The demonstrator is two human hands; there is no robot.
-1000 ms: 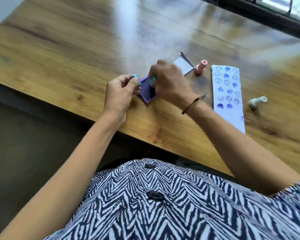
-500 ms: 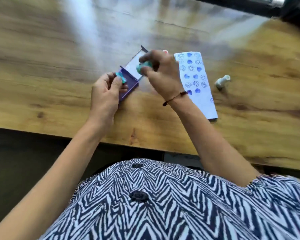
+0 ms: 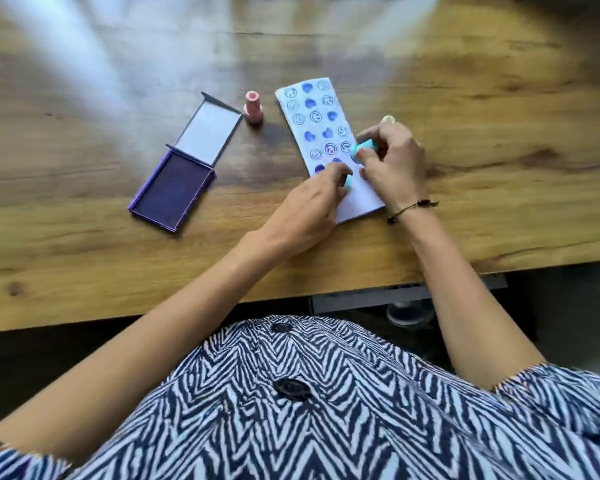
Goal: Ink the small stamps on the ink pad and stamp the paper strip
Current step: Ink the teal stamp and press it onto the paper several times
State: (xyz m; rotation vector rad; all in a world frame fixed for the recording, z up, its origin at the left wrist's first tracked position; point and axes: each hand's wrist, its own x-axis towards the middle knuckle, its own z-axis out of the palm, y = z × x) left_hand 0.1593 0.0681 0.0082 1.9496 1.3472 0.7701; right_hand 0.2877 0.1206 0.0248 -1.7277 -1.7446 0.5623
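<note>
Looks like a home or office desk, can't tell which; wood-grain laminate tabletop [image 3: 84, 237] fills upper frame; metal frame bracket [image 3: 406, 296] under its edge at lower right; dark floor [image 3: 21, 358] lower left.

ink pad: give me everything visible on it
The ink pad is a shallow purple rectangular case, plastic by the look, lying open and flat on the wooden table. Its dark violet inked surface faces up. The hinged lid, grey-edged with a pale inside, lies folded back on the far side. It sits left of the paper strip; neither hand touches it.
</note>
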